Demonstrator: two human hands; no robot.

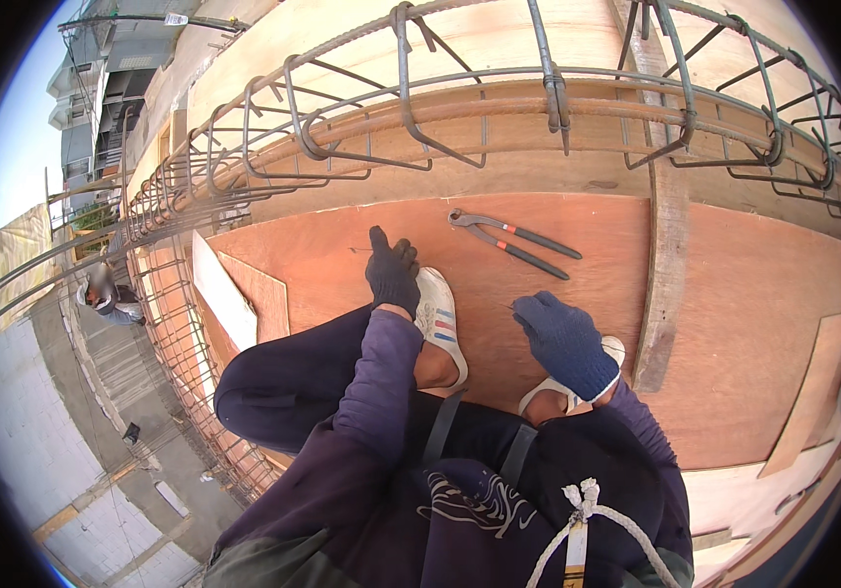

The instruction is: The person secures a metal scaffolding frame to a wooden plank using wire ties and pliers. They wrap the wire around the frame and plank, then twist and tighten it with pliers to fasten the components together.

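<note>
My left hand point(393, 272), in a black knit glove, is above my left shoe with its fingers partly curled. A short, thin dark wire point(360, 249) sticks out beside its fingers. In a blue knit glove, my right hand point(567, 343) is over my right shoe, fingertips pinched together. A fine wire end point(510, 308) shows at those fingertips; the rest is hidden by the glove. Between and beyond my hands, end-cutting nippers point(513, 242) with black and red handles lie on the reddish plywood point(557, 211), touched by neither hand.
A rebar cage point(401, 93) with stirrups arches across the far side, and more rebar mesh point(190, 363) runs down the left. A timber batten point(665, 265) crosses the plywood. White-faced offcuts point(224, 289) lie left. Another person point(110, 294) is lower down at far left.
</note>
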